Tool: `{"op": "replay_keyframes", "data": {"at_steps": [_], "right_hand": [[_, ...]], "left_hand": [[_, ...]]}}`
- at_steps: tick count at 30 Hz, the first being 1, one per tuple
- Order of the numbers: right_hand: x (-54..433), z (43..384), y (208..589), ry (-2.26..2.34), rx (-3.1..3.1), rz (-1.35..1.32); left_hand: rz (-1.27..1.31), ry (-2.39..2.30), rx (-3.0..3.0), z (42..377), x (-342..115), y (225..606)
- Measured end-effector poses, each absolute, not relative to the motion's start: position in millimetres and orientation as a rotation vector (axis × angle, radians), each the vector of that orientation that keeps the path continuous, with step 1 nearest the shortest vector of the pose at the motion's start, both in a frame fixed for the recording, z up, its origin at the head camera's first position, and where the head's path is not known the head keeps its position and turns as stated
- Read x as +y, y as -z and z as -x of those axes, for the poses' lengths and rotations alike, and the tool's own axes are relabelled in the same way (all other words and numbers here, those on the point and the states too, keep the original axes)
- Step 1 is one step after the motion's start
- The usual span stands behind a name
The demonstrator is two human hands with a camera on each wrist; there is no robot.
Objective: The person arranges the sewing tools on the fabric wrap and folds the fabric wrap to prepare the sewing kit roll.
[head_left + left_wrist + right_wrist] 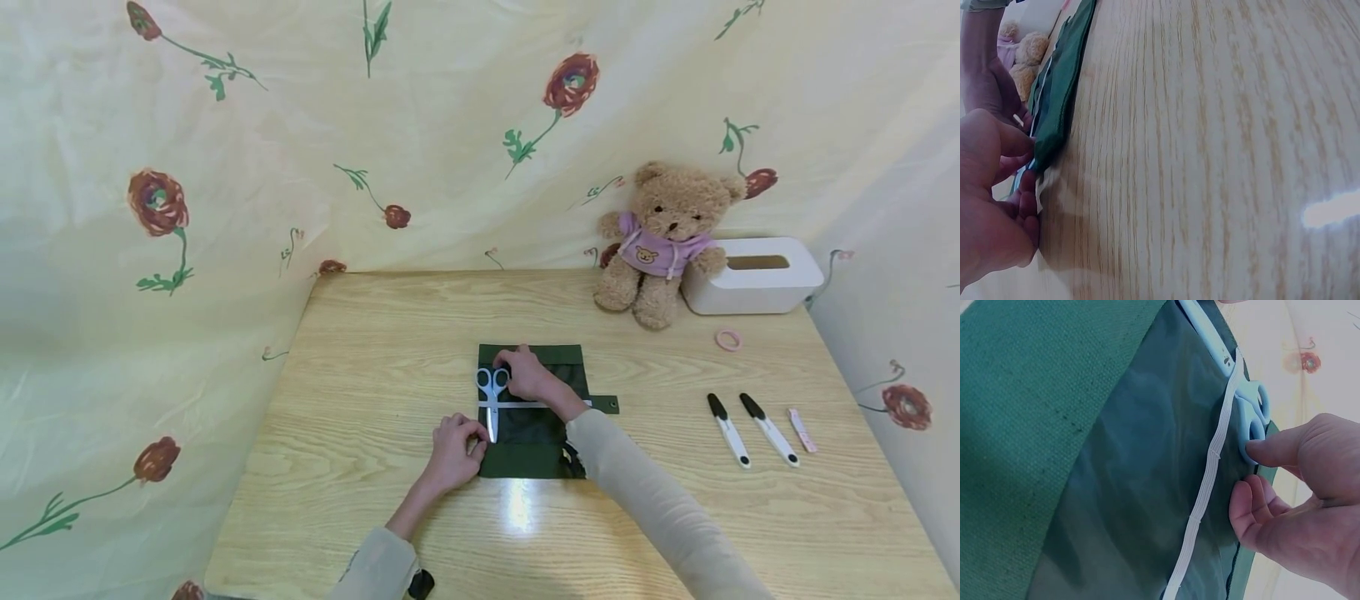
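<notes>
A dark green fabric roll-up pouch (pixel 528 461) lies spread on the table, with a white elastic band (pixel 1205 481) stitched across it. Pale blue scissors (pixel 492 400) sit under the band, handle loops towards the back and blades towards the front. My right hand (pixel 523 372) is at the right loop; in the right wrist view its thumb (pixel 1272 449) presses on the loop, fingers curled close beside it. My left hand (pixel 456 450) pinches the pouch's left edge near the blade tips, between thumb and fingers (pixel 1027 199).
Two white tools with black ends (pixel 727 432) (pixel 769 429) and a small pinkish strip (pixel 802 431) lie to the right. Behind them are a pink ring (pixel 728 339), a teddy bear (pixel 660 242) and a white tissue box (pixel 750 287). A snap strap (pixel 606 404) extends from the pouch's right side.
</notes>
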State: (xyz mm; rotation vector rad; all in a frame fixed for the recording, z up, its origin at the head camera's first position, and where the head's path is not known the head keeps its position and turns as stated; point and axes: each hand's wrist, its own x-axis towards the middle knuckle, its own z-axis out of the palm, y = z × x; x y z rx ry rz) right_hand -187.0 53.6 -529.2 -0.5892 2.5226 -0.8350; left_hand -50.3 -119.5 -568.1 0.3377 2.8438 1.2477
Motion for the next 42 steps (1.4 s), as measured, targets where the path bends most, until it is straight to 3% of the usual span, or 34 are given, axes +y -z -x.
{"op": "replay_keyframes", "data": {"at_steps": [12, 17, 22, 33, 42], "right_hand": [[61.2, 184.9, 529.1, 0.897, 2.513, 0.696], [86.6, 182.5, 528.7, 1.07, 2.579, 0.744], [143.0, 175.5, 516.1, 1.21, 2.676, 0.721], [312.9, 138.0, 505.8, 1.029, 2.901, 0.31], [361.9, 110.3, 517.1, 0.822, 2.945, 0.24]], "left_hand": [[-0.332, -1.248, 2.851, 50.7, -118.2, 568.8], [-0.289, -1.305, 2.874, 54.5, -115.4, 569.1], [-0.367, -1.357, 3.024, 65.3, -115.7, 568.3], [-0.488, -1.277, 3.09, 86.1, -113.6, 569.8], [-0.54, -1.178, 3.081, 89.3, -109.7, 569.7]]}}
